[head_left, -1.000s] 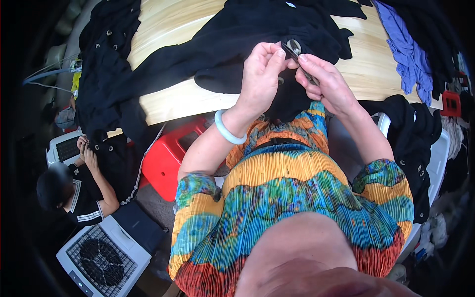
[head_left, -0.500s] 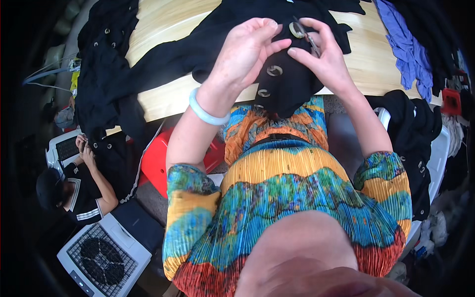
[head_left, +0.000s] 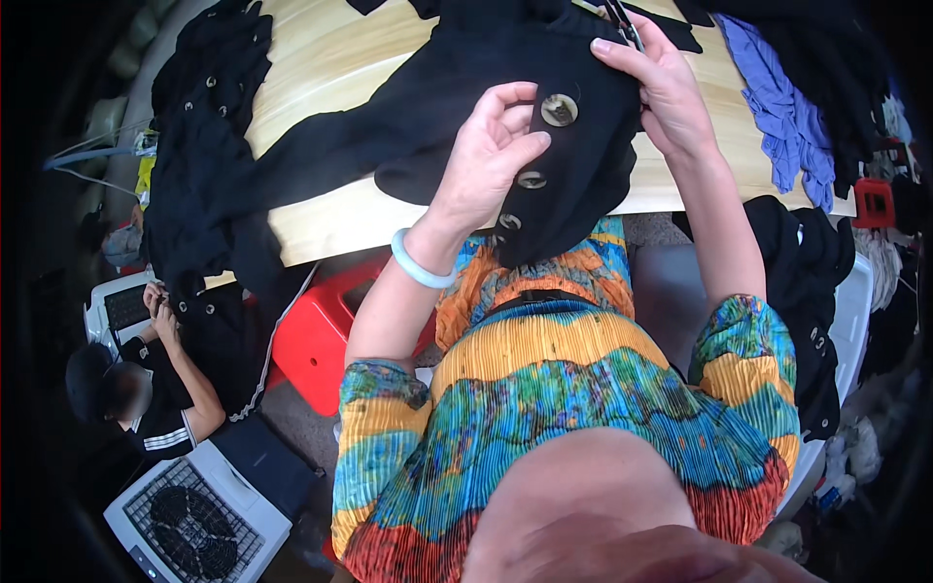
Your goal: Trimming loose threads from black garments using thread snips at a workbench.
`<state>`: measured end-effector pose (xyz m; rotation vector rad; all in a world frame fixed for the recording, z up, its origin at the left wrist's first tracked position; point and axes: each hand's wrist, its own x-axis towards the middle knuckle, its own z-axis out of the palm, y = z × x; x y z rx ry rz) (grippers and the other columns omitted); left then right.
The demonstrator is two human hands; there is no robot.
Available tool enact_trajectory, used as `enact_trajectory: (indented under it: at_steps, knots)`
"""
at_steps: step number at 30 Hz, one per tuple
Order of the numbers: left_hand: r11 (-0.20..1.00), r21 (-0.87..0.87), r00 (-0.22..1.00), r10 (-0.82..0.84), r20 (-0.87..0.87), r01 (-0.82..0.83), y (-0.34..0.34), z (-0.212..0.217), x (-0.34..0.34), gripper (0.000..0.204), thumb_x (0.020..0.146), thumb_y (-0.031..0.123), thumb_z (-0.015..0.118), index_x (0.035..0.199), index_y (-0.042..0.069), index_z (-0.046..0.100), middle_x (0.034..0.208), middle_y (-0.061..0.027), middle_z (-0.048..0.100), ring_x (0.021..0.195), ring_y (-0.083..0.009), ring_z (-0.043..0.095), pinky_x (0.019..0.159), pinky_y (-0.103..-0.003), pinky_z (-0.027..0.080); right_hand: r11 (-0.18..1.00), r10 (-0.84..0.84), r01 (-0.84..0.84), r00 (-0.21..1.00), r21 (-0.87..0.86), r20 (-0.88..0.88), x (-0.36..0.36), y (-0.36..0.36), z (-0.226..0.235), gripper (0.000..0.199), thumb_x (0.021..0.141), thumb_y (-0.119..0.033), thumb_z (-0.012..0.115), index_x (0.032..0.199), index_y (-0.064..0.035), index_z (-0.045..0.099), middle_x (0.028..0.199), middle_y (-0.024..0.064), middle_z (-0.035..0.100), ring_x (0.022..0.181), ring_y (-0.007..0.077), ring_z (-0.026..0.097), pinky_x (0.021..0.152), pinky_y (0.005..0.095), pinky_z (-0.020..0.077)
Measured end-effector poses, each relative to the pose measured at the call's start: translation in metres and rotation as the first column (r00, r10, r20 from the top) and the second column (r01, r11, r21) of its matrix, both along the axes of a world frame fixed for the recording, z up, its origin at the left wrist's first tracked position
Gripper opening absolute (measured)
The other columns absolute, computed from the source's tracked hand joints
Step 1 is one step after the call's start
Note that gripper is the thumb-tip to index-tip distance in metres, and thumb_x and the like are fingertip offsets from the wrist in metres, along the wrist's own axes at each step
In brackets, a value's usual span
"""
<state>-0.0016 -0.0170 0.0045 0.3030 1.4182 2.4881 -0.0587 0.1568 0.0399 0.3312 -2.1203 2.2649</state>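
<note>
A black garment (head_left: 437, 117) with large round buttons lies over the table edge and hangs toward my lap. My left hand (head_left: 491, 146), a pale bangle on its wrist, is closed on the garment's edge, thumb in front and fingers partly hidden by the cloth. Just right of that thumb is a marbled button (head_left: 560, 110), with two more buttons below it. Higher up on the right, my right hand (head_left: 671, 92) holds small dark thread snips (head_left: 624, 21) between thumb and fingers, beside the cloth. The snips' tips run near the picture's upper edge.
Another buttoned black garment (head_left: 199, 126) drapes over the table's left end. Purple cloth (head_left: 782, 107) lies at the right. A red stool (head_left: 316, 340) stands under the table. At the lower left a co-worker (head_left: 146, 379) sits near a white fan unit (head_left: 199, 515). Black clothes (head_left: 802, 253) fill a chair at right.
My hands have moved apart: the left lower onto the garment's edge, the right up and right with the snips. The buttoned cloth now faces up more between them.
</note>
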Motion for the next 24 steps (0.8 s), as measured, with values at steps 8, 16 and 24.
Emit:
enact_trajectory:
  at_steps: [8,16,24]
  knots:
    - [0.998,0.059,0.998,-0.004,0.058,0.001,-0.011,-0.002,-0.005,0.046,0.077,-0.011,0.043,0.120,0.002,0.032,0.099,-0.0114,0.057,0.089,-0.0127,0.054,0.078,-0.021,0.043,0.972,-0.151,0.163,0.985,0.170,-0.080,0.002,0.008,-0.026,0.054,0.078,-0.008,0.058,0.124,-0.0030,0.030,0.104,0.0094,0.055,0.077,0.0047,0.051,0.064,0.0161,0.0405]
    - [1.000,-0.029,0.999,0.001,0.042,0.000,-0.005,-0.002,-0.005,0.040,0.079,-0.009,0.043,0.117,0.001,0.036,0.096,-0.0102,0.058,0.088,-0.0110,0.053,0.078,-0.020,0.041,0.911,0.312,-0.261,0.943,0.320,-0.119,0.023,0.002,-0.009,0.058,0.073,0.004,0.050,0.126,-0.0114,0.035,0.108,0.0053,0.055,0.082,0.0064,0.051,0.075,0.0209,0.0403]
    - [0.956,-0.291,0.999,-0.027,0.047,0.040,-0.010,0.001,-0.007,0.030,0.082,-0.001,0.047,0.110,0.001,0.035,0.087,-0.0074,0.058,0.080,-0.0079,0.052,0.071,-0.019,0.040,0.851,0.350,-0.270,0.931,0.450,-0.104,0.016,0.000,-0.013,0.053,0.073,0.000,0.056,0.123,-0.0112,0.042,0.089,0.0057,0.059,0.092,0.0137,0.055,0.081,0.0251,0.0409]
